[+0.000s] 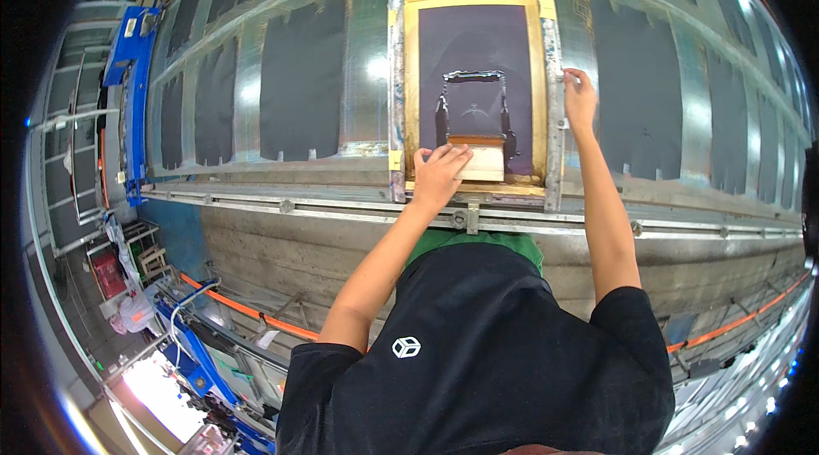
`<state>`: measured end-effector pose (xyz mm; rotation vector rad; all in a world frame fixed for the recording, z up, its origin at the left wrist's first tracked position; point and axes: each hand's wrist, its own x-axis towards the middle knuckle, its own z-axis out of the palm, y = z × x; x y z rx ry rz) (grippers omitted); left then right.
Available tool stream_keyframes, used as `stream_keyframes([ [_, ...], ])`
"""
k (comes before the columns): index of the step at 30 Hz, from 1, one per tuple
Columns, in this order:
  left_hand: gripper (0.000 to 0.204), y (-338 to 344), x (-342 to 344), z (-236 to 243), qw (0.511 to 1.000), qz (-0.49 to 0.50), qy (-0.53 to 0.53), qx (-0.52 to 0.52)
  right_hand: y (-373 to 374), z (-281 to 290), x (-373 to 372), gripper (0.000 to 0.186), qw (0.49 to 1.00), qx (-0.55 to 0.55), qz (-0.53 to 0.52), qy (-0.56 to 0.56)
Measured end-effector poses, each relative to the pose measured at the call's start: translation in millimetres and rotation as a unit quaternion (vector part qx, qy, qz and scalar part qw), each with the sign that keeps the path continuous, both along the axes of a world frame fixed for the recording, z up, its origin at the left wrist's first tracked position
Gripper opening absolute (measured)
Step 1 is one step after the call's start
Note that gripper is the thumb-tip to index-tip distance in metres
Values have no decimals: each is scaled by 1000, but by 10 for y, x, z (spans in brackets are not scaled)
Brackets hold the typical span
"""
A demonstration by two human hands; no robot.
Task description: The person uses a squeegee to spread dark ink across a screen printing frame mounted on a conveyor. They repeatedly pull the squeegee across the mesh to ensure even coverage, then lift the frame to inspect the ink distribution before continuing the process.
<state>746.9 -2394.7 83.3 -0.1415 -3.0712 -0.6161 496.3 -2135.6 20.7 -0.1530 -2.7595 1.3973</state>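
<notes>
Gripping a wooden squeegee [486, 164] with the left hand [437, 175], spreading the fingers across the left part of its pale block. Holding the squeegee inside a screen-printing frame [553, 118], near the side closest to the body, and pointing its orange-brown edge away from the body. Facing glossy black ink [441, 118] on the dark purplish mesh [465, 35], lying in uneven streaks along the far side and both flanks of a rectangular patch. Reaching with the right hand [580, 101] to the outer right edge of the frame, bending the fingers beside its metal border; being unable to tell the right grip as closed or open from this view. Looking down on pieces of yellow tape [548, 5] on the frame's border, and on dark grey panels [303, 84] lying to both sides along a long, shiny counter [367, 101]. Standing at a metal rail [341, 210] running along the counter's near edge, wearing a black T-shirt [486, 353] with a white emblem [406, 347].
</notes>
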Motion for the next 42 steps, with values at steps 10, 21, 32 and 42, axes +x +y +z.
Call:
stream_keyframes([
  [10, 65, -1192, 589, 189, 999, 45, 2, -7, -1582, 399, 491, 22, 995, -100, -14, 24],
  [21, 64, -3556, 1264, 225, 998, 49, -24, -29, -3942, 371, 1344, 22, 996, -92, 12, -15],
  [32, 58, -3932, 1483, 205, 998, -21, -31, -49, -4015, 238, 1385, 25, 997, 68, 48, -10],
  [42, 28, -4433, -449, 481, 999, 18, -46, 7, -4827, 1091, 1428, 50, 880, 217, 416, 72],
])
